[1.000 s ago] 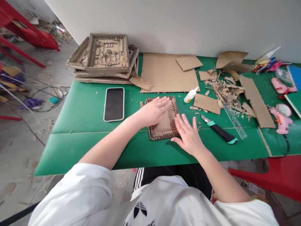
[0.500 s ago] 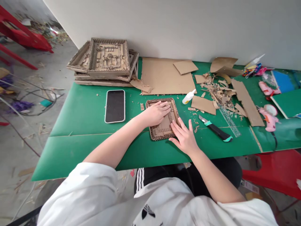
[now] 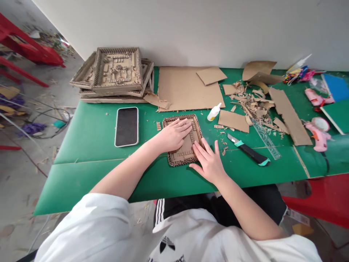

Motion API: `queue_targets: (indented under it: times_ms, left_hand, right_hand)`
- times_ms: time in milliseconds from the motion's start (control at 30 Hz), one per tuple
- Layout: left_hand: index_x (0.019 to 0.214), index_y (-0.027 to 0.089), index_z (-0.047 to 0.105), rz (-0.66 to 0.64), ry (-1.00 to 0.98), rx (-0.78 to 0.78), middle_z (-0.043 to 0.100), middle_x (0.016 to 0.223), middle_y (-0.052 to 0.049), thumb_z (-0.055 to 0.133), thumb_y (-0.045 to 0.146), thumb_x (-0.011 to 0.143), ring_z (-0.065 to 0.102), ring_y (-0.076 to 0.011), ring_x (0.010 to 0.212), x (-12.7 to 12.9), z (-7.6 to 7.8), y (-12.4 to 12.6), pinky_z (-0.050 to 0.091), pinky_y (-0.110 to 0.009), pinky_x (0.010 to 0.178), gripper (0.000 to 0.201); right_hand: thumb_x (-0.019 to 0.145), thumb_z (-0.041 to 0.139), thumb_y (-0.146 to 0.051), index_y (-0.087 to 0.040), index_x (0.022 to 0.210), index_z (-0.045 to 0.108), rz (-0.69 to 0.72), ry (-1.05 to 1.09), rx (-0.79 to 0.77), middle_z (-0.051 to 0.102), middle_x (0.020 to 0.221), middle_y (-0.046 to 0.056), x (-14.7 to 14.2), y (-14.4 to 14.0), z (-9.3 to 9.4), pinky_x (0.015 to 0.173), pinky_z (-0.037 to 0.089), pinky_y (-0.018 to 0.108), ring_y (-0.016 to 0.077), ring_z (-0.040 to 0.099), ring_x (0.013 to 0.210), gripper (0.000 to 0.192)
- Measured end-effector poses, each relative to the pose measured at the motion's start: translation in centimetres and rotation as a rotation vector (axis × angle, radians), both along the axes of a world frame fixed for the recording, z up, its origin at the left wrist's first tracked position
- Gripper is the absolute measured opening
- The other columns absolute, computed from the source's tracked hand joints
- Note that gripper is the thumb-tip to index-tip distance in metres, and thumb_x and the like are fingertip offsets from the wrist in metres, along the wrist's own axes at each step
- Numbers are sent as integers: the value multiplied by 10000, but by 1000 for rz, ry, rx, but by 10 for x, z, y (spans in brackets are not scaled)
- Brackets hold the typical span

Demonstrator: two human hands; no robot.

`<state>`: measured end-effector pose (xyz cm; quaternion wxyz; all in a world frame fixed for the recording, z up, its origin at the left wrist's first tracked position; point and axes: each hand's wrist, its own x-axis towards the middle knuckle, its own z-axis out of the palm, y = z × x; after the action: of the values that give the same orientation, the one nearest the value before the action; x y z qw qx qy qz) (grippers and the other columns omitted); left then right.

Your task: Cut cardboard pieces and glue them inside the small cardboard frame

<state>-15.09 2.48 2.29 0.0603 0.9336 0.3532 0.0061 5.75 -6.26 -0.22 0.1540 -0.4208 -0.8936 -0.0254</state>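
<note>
A small cardboard tray with a corrugated rim lies on the green table in front of me. Strips of corrugated cardboard line part of its floor. My left hand rests flat across the tray's left and upper part, fingers stretched out and hiding what lies beneath. At the tray's right side, my right hand has its fingers spread, the tips touching the inside and right rim. Neither hand grips anything. Close by on the right are a white glue bottle and a utility knife with its blade out.
A phone lies left of the tray. Behind stand stacked cardboard trays and a flat cardboard sheet. To the right are cardboard scraps, a clear ruler, a long cardboard strip and a pink glue gun.
The camera view has shifted slightly, moving the nearer table items left in the picture. Both hands keep nearly the same place and pose on the tray.
</note>
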Motion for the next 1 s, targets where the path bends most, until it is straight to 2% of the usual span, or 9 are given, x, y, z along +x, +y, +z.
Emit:
queue_targets:
  times_ms: [167, 333, 600, 833, 1000]
  left_hand:
    - [1384, 173, 394, -91, 23, -31, 323, 1481, -105, 401, 212, 830, 218, -278, 1399, -6, 7, -5, 169, -460, 1145, 556]
    - [1368, 250, 422, -66, 15, -12, 330, 1478, -100, 433, 246, 835, 197, -333, 1397, -6, 4, -7, 173, -532, 1121, 532]
    - [1351, 237, 450, -83, -33, -6, 331, 1475, -109, 445, 197, 806, 221, -324, 1392, -6, 1, -4, 179, -523, 1126, 546]
    - [1343, 280, 456, -55, -42, 6, 359, 1466, -76, 457, 233, 808, 237, -339, 1384, -6, 1, -4, 185, -553, 1114, 537]
    - [1348, 288, 448, -49, -36, 10, 372, 1459, -70, 458, 262, 822, 229, -348, 1384, -6, 1, -4, 170, -564, 1114, 526]
  right_hand:
    - [889, 392, -519, -109, 1330, 445, 17, 4, -35, 453, 1392, 104, 2, -1, -1, 1106, 94, 636, 310, 302, 1362, 605]
    - [897, 375, -515, -87, 1312, 462, 7, 26, -78, 472, 1377, 114, 0, 0, -3, 1106, 135, 632, 299, 325, 1352, 603]
    - [881, 428, -491, -39, 1295, 483, 23, 82, -105, 491, 1357, 165, -1, 0, -4, 1081, 322, 533, 298, 336, 1347, 616]
    - [887, 432, -467, -66, 1308, 477, 18, 99, -119, 492, 1358, 159, -2, 1, -4, 1078, 347, 508, 282, 334, 1351, 583]
    - [893, 428, -457, -25, 1263, 512, 13, 82, -80, 513, 1339, 157, -2, 1, -3, 1059, 384, 484, 292, 378, 1324, 576]
